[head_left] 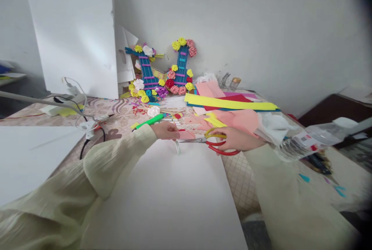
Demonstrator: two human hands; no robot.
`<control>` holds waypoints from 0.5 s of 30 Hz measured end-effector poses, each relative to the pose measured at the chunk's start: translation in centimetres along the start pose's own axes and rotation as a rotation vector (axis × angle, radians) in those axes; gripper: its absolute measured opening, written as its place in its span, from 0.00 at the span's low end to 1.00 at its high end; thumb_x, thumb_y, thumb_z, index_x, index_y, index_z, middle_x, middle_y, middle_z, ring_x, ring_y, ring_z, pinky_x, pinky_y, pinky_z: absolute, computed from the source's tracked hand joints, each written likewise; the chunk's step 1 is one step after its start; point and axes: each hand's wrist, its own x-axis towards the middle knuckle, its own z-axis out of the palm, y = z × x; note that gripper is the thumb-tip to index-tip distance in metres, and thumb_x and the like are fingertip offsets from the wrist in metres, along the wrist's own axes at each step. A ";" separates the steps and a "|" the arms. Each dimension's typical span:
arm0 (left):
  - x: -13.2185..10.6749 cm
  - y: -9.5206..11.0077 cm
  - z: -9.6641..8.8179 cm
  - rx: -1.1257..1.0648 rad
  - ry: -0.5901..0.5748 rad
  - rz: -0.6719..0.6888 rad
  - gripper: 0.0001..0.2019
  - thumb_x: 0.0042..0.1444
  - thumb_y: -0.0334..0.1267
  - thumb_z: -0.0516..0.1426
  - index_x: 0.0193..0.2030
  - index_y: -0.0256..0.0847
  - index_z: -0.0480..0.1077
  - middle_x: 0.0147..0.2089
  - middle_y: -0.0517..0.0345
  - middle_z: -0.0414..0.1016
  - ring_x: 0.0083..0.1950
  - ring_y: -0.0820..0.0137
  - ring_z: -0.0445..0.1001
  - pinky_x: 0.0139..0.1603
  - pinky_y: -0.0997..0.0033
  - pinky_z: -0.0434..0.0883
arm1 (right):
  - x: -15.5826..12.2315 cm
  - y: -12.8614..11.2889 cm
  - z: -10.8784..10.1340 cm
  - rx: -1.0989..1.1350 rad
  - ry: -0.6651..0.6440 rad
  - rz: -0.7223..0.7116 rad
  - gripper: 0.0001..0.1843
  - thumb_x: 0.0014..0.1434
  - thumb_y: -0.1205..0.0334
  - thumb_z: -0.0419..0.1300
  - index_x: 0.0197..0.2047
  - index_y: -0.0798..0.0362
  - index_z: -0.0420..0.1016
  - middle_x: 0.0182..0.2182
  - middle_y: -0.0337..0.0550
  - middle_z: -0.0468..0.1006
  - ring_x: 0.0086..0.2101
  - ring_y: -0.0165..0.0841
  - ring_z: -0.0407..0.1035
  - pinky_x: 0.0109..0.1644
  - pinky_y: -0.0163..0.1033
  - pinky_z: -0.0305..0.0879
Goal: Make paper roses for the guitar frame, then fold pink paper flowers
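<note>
My right hand (235, 138) is closed in the handles of a pair of scissors (213, 141) with yellow and red loops, the blades pointing left. My left hand (166, 130) is closed in a pinch on a small pink piece of paper (186, 135) at the blade tips. Both hands sit at the far edge of a large white sheet (171, 199) lying in front of me. A green marker (151, 120) lies just behind my left hand.
Pink, red and yellow paper sheets (232, 105) are piled behind the hands. Two blue stick frames with paper flowers (162, 70) lean on the wall. A white board (72, 29) stands at the left, cables (87, 126) beside it. A plastic bottle (308, 139) lies at the right.
</note>
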 end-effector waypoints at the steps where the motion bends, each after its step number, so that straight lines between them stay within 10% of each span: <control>1: 0.0 0.1 0.0 0.011 0.001 0.003 0.14 0.43 0.48 0.55 0.26 0.37 0.69 0.21 0.63 0.67 0.21 0.80 0.59 0.18 0.81 0.55 | 0.1 -0.1 -0.1 0.012 -0.005 -0.002 0.24 0.41 0.61 0.61 0.46 0.47 0.70 0.29 0.36 0.74 0.25 0.29 0.65 0.25 0.31 0.59; 15: 0.0 0.6 0.3 0.060 0.013 0.022 0.13 0.43 0.48 0.54 0.25 0.38 0.68 0.19 0.65 0.62 0.20 0.79 0.58 0.18 0.80 0.54 | 0.8 -1.1 -0.3 0.058 -0.028 -0.051 0.23 0.42 0.63 0.60 0.45 0.46 0.71 0.41 0.36 0.74 0.36 0.33 0.68 0.37 0.33 0.63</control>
